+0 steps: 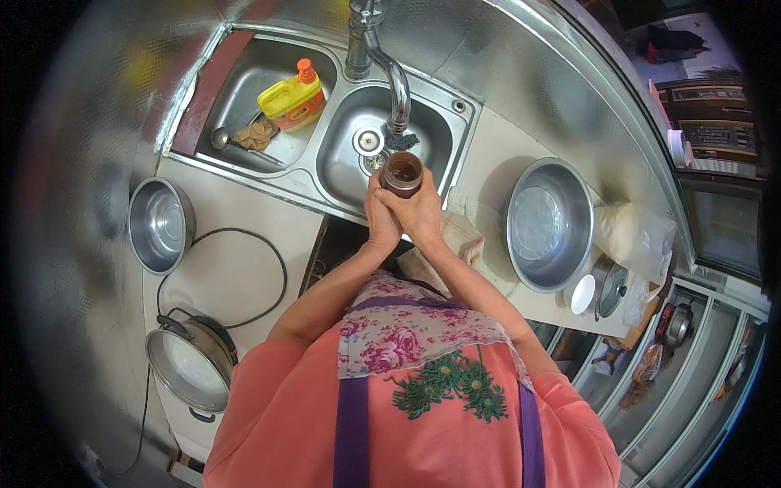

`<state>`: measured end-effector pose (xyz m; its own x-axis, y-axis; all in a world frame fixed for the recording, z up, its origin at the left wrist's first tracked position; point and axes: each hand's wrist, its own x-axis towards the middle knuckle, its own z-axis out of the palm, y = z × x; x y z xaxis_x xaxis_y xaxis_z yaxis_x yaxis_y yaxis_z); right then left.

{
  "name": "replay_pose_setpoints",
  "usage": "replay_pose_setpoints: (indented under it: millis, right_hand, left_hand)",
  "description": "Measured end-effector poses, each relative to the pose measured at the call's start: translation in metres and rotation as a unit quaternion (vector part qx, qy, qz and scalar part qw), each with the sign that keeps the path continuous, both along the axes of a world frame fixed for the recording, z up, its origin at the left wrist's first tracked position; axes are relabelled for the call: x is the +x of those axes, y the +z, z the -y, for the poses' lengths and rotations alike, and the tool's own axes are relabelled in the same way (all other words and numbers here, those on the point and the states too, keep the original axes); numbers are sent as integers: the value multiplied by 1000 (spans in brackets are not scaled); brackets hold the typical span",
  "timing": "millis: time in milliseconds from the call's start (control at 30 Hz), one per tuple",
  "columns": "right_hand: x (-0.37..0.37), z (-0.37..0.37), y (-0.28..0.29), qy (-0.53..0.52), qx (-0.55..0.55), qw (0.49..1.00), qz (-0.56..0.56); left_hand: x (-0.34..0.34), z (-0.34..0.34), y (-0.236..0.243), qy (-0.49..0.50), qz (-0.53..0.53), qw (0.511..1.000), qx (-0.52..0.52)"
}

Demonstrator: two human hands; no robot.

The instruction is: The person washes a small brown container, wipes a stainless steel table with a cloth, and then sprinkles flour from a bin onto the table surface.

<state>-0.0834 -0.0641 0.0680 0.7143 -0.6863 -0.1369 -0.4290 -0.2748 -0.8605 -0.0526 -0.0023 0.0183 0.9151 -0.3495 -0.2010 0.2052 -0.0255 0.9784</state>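
Both my hands are closed round an open brown jar (402, 187) at the front of the right sink basin (333, 163), below the chrome faucet (399, 89); its rim faces up and something dark shows inside. My left hand (382, 215) wraps its left side and base, and my right hand (421, 213) grips its right side. Just beyond the jar, a dark scrubber (400, 140) lies in the basin near a round metal strainer (368, 142).
The left basin (236, 89) holds a yellow pump bottle (289, 106), a ladle (260, 154) and crumpled brown cloth (254, 133). Steel bowls (159, 252) (549, 272) flank me. A lidded pot (191, 374) with a cord sits lower left; a white bowl (582, 294) and small pot (608, 301) are at right.
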Motion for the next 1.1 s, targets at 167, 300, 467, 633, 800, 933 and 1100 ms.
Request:
replay_pose_setpoints:
  millis: [167,300,467,633,800,933,1100]
  right_hand:
    - [-16,19,1,-27,-18,999,-9]
    - [-18,45,-2,21,-58,998,-16]
    - [-12,59,-5,61,-54,997,-19]
    - [2,61,-7,43,-59,997,-15]
    - [14,73,-16,29,-46,998,-25]
    - [11,73,-2,110,-47,991,-56]
    - [17,82,-6,145,-83,984,-55]
  left_hand:
    - [-16,-11,10,-59,230,965,112]
    - [-30,-36,7,-69,160,981,83]
    - [-35,-89,-14,45,96,988,109]
    - [-40,-129,-19,99,64,983,139]
    - [-55,-137,-23,128,31,980,148]
    - [-64,-134,-29,144,60,978,136]
    - [-60,-126,-26,143,61,979,134]
